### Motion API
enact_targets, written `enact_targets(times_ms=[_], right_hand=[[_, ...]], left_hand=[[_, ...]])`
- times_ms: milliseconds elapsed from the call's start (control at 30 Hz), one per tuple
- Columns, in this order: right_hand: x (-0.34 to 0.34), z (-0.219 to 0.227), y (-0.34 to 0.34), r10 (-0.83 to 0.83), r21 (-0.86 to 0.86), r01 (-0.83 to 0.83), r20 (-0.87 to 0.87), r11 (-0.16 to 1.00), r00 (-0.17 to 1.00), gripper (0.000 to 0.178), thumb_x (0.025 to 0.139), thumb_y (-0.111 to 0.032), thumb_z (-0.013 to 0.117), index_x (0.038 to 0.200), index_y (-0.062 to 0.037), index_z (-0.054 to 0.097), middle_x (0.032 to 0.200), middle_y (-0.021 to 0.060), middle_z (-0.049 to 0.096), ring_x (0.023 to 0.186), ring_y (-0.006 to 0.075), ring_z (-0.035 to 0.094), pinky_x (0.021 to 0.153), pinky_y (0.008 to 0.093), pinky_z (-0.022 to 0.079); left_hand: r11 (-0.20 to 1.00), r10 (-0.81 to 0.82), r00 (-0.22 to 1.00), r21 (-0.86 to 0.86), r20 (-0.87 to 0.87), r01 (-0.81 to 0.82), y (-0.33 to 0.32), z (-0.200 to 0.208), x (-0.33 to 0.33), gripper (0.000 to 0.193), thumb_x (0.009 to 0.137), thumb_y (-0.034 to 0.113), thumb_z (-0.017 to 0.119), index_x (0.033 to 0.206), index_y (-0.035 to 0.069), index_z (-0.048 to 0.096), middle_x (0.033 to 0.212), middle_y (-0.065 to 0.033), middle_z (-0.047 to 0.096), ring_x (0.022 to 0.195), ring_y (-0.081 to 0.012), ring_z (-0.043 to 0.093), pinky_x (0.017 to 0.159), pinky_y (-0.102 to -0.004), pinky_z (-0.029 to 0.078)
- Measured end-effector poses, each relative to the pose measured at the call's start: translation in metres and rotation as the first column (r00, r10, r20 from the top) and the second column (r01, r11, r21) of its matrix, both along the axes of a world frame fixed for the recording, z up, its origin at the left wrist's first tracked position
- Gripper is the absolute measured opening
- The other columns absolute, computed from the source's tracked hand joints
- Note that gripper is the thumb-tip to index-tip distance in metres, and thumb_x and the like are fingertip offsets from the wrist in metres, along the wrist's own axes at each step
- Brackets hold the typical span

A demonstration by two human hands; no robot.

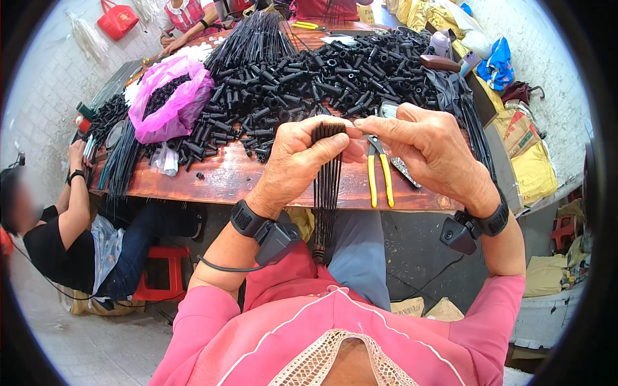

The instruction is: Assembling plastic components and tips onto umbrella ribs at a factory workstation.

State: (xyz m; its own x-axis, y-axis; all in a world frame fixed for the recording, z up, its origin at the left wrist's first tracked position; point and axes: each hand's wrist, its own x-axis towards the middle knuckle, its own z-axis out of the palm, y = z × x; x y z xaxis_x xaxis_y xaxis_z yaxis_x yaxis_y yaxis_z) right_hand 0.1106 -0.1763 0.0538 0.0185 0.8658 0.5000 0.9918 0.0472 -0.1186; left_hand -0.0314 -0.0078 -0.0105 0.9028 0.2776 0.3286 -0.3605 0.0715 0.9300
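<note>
My left hand (286, 161) is closed round a bundle of thin black rods (327, 183). Their upper ends stand in a row between thumb and fingers, and the lower part hangs past the table edge toward my lap. Thumb and forefinger of my right hand (434, 151) are pinched together close to my left fingertips. Whatever sits in that pinch is too small to make out. Just below the right hand, pliers with yellow handles (380, 174) lie on the wooden table (225, 177).
A large heap of black tubular parts (277, 90) covers the table's middle. At its left stands a pink plastic bag (151, 122) of black pieces; behind lie more black rods (251, 42). A co-worker (71, 238) sits at the left near a red stool (164, 270); others work across the table.
</note>
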Motion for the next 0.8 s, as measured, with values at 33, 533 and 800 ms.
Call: enact_targets(times_ms=[33, 533, 800], right_hand=[[0.0, 0.001, 0.0, 0.008, -0.011, -0.008, 0.002, 1.0, 1.0, 0.04, 0.08, -0.008, 0.063, 0.116, -0.0247, 0.068, 0.068, 0.0073, 0.05, 0.061, 0.0273, 0.057, 0.053, 0.0387, 0.045], [0.003, 0.006, -0.002, 0.001, -0.027, 0.003, 0.141, 1.0, 0.99, 0.037, 0.079, -0.008, 0.066, 0.113, -0.0201, 0.067, 0.074, 0.0072, 0.052, 0.061, 0.027, 0.059, 0.053, 0.0382, 0.047], [0.011, 0.008, 0.004, 0.062, -0.021, -0.059, 0.149, 0.998, 0.987, 0.032, 0.08, -0.009, 0.066, 0.109, -0.0219, 0.07, 0.072, 0.0076, 0.05, 0.06, 0.0269, 0.058, 0.052, 0.0388, 0.046]], left_hand=[[1.0, -0.004, 1.0, 0.0, 0.0, 0.004, 0.001, 0.0, 0.0, 0.019, 0.097, 0.01, 0.055, 0.109, -0.003, 0.064, 0.092, -0.0123, 0.07, 0.088, -0.02, 0.069, 0.082, -0.0312, 0.055], [0.999, -0.019, 1.0, 0.034, 0.003, 0.019, -0.002, 0.002, 0.0, 0.022, 0.096, 0.004, 0.056, 0.115, -0.006, 0.063, 0.098, -0.0088, 0.069, 0.089, -0.0144, 0.067, 0.083, -0.0282, 0.056], [0.999, -0.011, 1.0, 0.053, -0.012, 0.012, -0.003, 0.002, -0.001, 0.022, 0.096, 0.005, 0.057, 0.114, -0.007, 0.063, 0.095, -0.0097, 0.07, 0.088, -0.0148, 0.068, 0.081, -0.0278, 0.056]])
